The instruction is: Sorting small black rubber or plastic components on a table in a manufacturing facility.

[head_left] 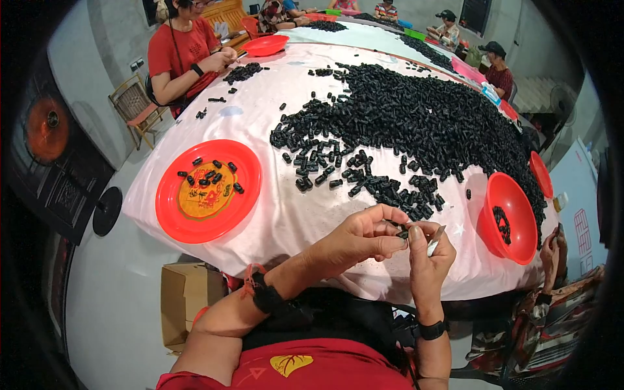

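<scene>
Left fingers (pixel 389 245) grip a black piece (pixel 403 233), right fingers (pixel 416 246) a blade (pixel 434 244), over a pink tablecloth (pixel 289 224) amid grey walls (pixel 81 107).

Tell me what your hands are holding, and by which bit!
The left hand and right hand hold a black piece; which part is hidden. The right also holds a knife-like tool, its gripped end hidden.
</scene>
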Action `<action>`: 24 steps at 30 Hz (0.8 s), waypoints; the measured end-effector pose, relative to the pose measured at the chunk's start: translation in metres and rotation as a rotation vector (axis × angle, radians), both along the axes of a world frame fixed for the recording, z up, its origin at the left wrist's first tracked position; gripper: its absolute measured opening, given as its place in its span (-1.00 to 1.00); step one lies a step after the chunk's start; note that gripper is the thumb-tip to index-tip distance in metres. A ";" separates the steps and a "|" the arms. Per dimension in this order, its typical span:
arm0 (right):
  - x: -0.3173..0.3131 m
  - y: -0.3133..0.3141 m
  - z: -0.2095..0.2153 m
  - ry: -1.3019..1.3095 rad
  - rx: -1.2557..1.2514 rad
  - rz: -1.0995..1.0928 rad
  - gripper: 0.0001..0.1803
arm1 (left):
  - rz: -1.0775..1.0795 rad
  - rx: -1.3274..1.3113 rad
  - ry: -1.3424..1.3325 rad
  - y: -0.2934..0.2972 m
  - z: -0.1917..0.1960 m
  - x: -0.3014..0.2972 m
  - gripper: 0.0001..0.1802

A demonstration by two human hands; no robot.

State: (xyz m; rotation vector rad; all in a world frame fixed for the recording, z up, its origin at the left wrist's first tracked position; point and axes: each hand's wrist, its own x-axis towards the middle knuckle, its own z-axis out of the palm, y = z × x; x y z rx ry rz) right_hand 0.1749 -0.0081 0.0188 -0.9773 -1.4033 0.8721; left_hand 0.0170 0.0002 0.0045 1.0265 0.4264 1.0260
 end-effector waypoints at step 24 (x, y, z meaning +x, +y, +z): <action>0.008 0.003 -0.006 -0.223 -0.076 0.137 -0.74 | 0.081 -0.057 0.112 -0.004 0.008 -0.006 -0.73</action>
